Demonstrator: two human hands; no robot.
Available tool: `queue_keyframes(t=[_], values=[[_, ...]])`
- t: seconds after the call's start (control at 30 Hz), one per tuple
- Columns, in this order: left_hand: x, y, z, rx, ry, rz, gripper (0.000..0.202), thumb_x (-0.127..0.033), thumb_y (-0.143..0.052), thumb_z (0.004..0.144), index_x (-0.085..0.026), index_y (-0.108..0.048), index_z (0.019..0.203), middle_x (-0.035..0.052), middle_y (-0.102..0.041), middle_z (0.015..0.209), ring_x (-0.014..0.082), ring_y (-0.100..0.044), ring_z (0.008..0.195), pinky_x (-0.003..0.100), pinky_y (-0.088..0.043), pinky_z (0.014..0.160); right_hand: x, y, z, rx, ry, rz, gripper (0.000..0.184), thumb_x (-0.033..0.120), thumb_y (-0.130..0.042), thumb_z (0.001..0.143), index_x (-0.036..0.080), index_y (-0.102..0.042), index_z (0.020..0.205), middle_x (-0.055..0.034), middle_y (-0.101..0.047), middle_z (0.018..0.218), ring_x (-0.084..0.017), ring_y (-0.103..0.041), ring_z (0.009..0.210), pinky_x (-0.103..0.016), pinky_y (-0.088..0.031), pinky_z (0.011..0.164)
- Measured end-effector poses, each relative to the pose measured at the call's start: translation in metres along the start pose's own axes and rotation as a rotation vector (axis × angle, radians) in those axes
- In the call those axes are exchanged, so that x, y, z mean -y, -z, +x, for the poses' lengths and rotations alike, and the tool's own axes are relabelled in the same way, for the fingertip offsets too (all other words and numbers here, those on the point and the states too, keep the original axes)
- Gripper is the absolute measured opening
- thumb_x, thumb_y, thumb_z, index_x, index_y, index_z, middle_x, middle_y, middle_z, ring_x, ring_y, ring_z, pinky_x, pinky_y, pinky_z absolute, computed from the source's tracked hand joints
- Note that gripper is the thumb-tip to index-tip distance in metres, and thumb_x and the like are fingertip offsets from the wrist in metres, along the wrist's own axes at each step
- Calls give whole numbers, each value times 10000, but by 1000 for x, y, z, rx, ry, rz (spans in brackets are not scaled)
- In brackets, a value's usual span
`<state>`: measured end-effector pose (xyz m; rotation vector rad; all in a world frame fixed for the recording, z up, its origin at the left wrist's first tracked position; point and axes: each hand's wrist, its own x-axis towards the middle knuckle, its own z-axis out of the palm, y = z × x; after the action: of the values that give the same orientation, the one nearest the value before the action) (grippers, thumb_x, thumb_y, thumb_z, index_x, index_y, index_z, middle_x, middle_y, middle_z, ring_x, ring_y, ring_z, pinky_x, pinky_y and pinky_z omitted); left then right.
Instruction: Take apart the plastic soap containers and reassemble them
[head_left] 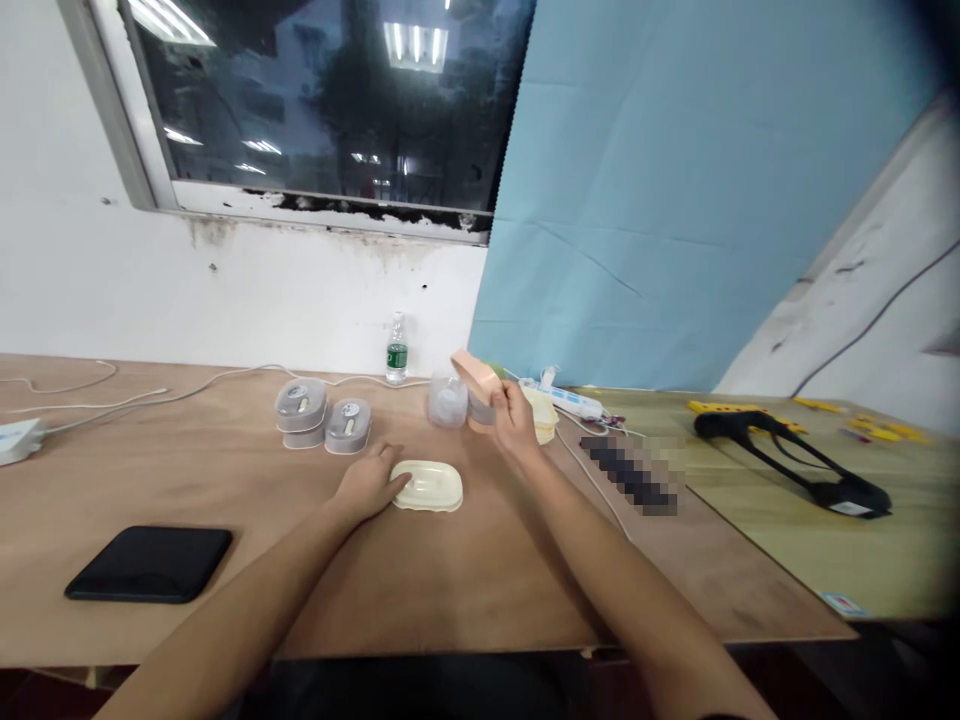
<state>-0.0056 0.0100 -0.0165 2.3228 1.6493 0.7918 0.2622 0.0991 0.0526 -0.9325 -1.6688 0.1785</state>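
Wooden tabletop is seen below a white wall. A cream plastic box is touched by the left hand, which is kept open and is not gripping. A peach plastic box is gripped in the air by the closed right hand. Gray-topped plastic boxes are set near them.

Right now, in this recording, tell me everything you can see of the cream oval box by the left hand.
The cream oval box is a shallow, rounded container that looks like plastic, with a raised rim around its top. It lies flat on the wooden table, in front of the person and toward the table's middle. The fingertips of the left hand touch its left end. Whether it is shut or holds anything cannot be told.
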Motion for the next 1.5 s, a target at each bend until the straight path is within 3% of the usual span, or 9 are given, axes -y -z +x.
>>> queue_keyframes(t=[0.17, 0.27, 0.37, 0.53, 0.7, 0.87, 1.03, 1.23, 1.5], values=[[-10, 8, -3, -132, -11, -144, 707, -524, -458, 876, -179, -226, 1448, 117, -549, 1253, 230, -612, 958, 369, -467, 866, 16, -16, -45, 89, -372, 588, 345, 567, -503, 839, 229, -568, 854, -5, -612, 742, -180, -574, 691, -296, -474, 632], [-15, 12, -5, -138, -36, -202, 715, -515, -453, 883, -178, -197, 1459, 103, -591, 1195, 208, -626, 863, 340, -476, 816, 21, -26, -60, 197, -531, 766, 351, 569, -589, 783, 225, -603, 849, -24, -668, 800, -201, -617, 732, -317, -506, 636], [-16, 14, -6, -152, -4, -210, 757, -529, -507, 848, -177, -226, 1456, 80, -637, 1071, 194, -625, 768, 311, -482, 737, 20, -36, -65, 156, -583, 820, 369, 559, -605, 772, 223, -633, 921, -39, -698, 923, -220, -643, 840, -337, -532, 695], [-13, 14, -6, -153, -23, -206, 826, -538, -564, 803, -179, -227, 1466, 46, -636, 986, 146, -570, 646, 284, -478, 659, 12, -44, -71, 27, -503, 607, 424, 534, -483, 857, 242, -591, 1144, -42, -660, 1122, -224, -616, 994, -372, -511, 817], [-15, 13, -6, -136, -27, -323, 772, -522, -553, 817, -187, -278, 1456, 18, -624, 901, 131, -535, 646, 264, -460, 651, 12, -38, -73, 16, -325, 420, 426, 564, -427, 884, 226, -636, 1035, -56, -677, 1035, -231, -605, 988, -370, -464, 877], [-10, 13, -3, -105, 34, -499, 703, -524, -536, 826, -162, -382, 1409, 7, -600, 806, 131, -529, 652, 252, -446, 619, 6, -33, -73, 220, -426, 377, 366, 571, -536, 822, 216, -604, 883, 20, -564, 589, -157, -500, 526, -271, -386, 522], [-6, 18, -3, -27, 18, -477, 593, -500, -490, 863, -164, -471, 1351, -10, -573, 705, 129, -502, 624, 237, -406, 590, -4, -30, -72, 381, -370, 90, 420, 552, -548, 803, 190, -482, 600, 31, -487, 574, -125, -436, 574, -244, -298, 535], [-9, 26, -4, 42, -74, -391, 544, -441, -486, 877, -187, -453, 1357, 23, -629, 858, 145, -532, 701, 253, -417, 653, -11, -32, -77, 459, -348, -55, 432, 551, -495, 823, 190, -448, 591, 37, -460, 564, -123, -433, 577, -239, -267, 524], [3, 21, -4, 77, -41, -312, 542, -492, -490, 867, -175, -495, 1307, 38, -635, 869, 158, -546, 703, 263, -407, 639, -8, -31, -80, 547, -312, -146, 431, 537, -449, 857, 184, -450, 608, 32, -486, 570, -121, -463, 582, -242, -256, 525]])
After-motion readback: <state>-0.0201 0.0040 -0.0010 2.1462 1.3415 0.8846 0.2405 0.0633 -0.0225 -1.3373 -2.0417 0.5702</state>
